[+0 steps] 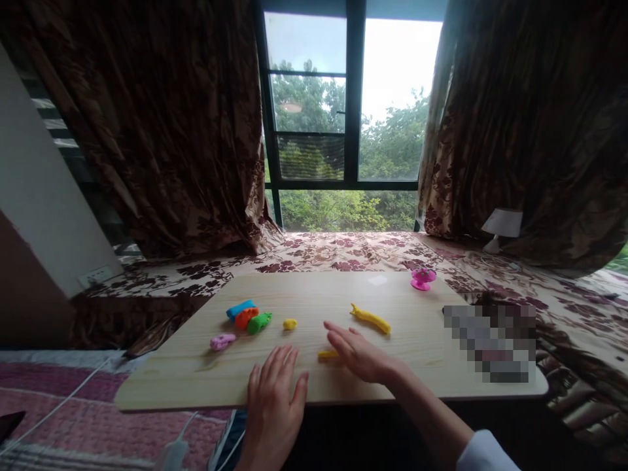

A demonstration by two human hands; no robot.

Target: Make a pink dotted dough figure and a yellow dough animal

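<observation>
My right hand [360, 353] lies flat with its fingers stretched out over a yellow roll of what looks like modelling clay [327, 355]. Only the left end of that roll shows; the rest is hidden under the palm. Resting at the table's front edge is my left hand [275, 386], palm down, fingers extended, holding nothing. Beyond the right hand lies a longer yellow clay piece [371, 318] with a forked left end. A small yellow lump [290, 324] sits to the left of the right fingertips.
Blue [240, 309], orange [246, 318] and green clay lumps [259, 323] touch at the table's left, near a pink lump [222, 342]. A pink stand-like object [422, 279] is at the far right corner. The wooden table [196, 386] faces a window; a lamp [503, 224] stands behind.
</observation>
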